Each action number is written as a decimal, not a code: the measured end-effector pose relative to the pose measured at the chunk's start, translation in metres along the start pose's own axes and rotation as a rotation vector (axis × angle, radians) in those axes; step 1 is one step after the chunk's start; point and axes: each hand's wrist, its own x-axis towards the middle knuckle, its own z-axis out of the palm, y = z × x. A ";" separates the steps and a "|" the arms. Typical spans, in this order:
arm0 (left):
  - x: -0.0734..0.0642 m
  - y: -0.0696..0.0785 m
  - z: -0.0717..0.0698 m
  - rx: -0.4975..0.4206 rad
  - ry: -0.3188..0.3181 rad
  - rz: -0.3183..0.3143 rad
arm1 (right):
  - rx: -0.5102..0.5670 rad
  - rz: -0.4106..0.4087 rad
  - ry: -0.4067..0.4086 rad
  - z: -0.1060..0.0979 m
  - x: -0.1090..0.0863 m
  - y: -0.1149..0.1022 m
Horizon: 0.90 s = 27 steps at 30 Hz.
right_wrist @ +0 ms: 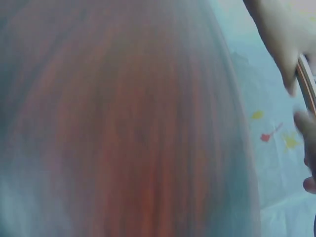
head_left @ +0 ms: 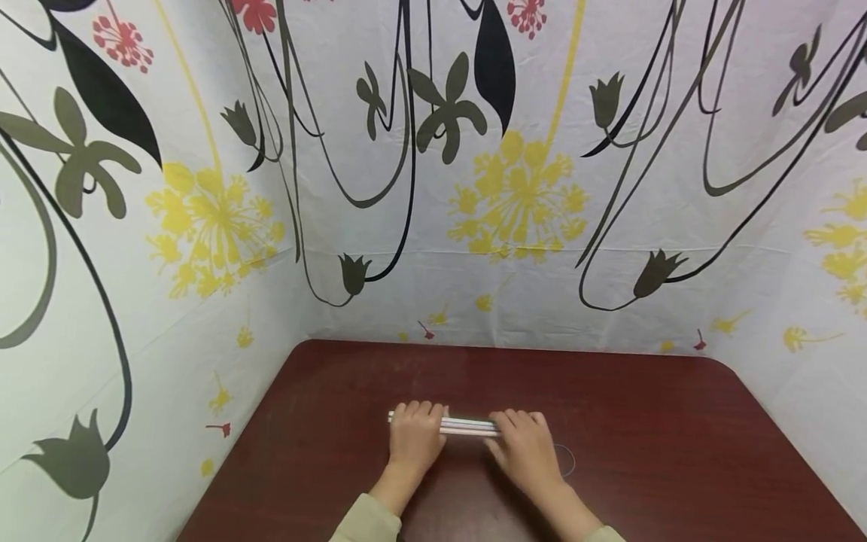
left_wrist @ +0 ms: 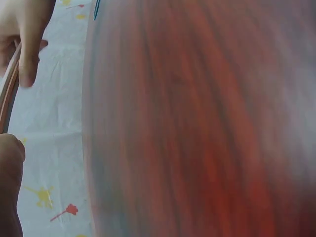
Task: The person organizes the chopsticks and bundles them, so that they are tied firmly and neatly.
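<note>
A bundle of long, thin, pale sticks (head_left: 469,427) lies crosswise between the two hands, close over the table. My left hand (head_left: 418,436) grips it near its left end, and a short tip sticks out past the fingers. On the right end, my right hand (head_left: 527,452) holds the bundle with its fingers over the top and the thumb below. Seen from the left wrist, the sticks (left_wrist: 8,96) look brownish along one side and dark along the other. A thin round loop (head_left: 573,461) lies on the table just right of the right hand.
The dark red-brown table (head_left: 325,467) has rounded far corners. Behind it and along its sides hangs white cloth (head_left: 406,226) printed with flowers and stems, close to the table's edges.
</note>
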 end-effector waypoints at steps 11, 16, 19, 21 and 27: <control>0.009 -0.008 -0.009 0.012 0.150 0.034 | 0.453 0.384 0.211 -0.012 0.009 -0.002; 0.016 -0.009 -0.016 -0.017 0.162 0.048 | 0.587 0.373 0.243 -0.024 0.020 -0.008; 0.019 -0.015 -0.019 -0.026 0.135 0.038 | 0.663 0.363 0.172 -0.031 0.017 -0.001; 0.019 -0.019 -0.021 -0.033 0.117 0.026 | 0.666 0.383 0.166 -0.033 0.013 0.010; 0.015 -0.029 -0.023 -0.037 0.086 0.019 | 0.244 0.453 -0.111 -0.039 -0.015 0.057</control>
